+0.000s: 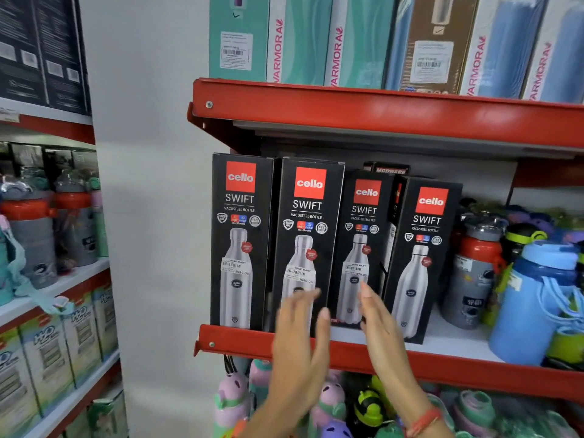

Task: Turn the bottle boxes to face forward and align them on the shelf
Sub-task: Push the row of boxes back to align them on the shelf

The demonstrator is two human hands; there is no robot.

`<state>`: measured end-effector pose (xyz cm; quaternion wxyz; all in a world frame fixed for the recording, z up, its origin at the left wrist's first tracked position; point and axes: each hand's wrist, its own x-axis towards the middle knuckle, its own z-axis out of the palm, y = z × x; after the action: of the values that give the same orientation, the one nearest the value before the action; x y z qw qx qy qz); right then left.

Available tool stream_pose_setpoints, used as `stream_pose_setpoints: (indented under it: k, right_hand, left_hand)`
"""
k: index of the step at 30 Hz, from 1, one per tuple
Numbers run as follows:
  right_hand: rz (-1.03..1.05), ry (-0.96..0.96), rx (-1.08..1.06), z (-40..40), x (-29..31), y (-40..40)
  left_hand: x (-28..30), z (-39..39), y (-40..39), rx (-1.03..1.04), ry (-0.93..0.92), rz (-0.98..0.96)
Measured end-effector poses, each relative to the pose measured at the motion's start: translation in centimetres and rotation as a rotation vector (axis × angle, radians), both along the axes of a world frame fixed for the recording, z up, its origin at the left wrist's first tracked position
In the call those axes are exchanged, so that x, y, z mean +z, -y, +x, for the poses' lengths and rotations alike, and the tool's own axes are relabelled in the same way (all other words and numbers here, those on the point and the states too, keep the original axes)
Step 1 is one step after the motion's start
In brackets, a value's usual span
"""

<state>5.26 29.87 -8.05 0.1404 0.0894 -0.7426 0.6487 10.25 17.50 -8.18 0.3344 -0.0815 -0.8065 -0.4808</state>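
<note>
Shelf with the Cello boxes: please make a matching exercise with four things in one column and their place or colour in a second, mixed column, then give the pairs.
Things:
1. leftmost Cello box
2. third Cello box
3. blue bottle
4. left hand

Places or colours:
A. set further back than its neighbours
B. at the shelf's left end, face forward
C. open, in front of the second box
D. right of the boxes, light blue lid

Pairs: 1-B, 2-A, 3-D, 4-C

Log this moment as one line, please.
boxes: four black bottle boxes face forward, third set back | left hand: open, empty | right hand: open, empty | shelf
</note>
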Motion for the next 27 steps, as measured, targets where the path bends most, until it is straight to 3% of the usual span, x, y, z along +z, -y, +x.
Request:
stream_pose_setpoints:
  k: [3,6,14,27]
  right_hand:
    - [-0.073,0.071,-0.001,-0.9,0.0,-1.6]
    - [-0.071,0.154,0.026,-1.6,-0.4,-1.8]
    - [0.009,0.175,-0.003,-2.2,-0.1,-1.9]
    - [-0.063,0.178,-0.089,-2.7,0.0,-1.6]
  left_hand:
    - [0.1,-1.4,-3.4,-0.256,0.220,0.053]
    - [0.1,-3.5,-5.7,-0.271,0.357,0.158]
    - [-0.5,-6.7,-7.3,-0.180,0.413,0.292]
    - [-0.5,-6.1,-6.4,-0.143,0.407,0.244]
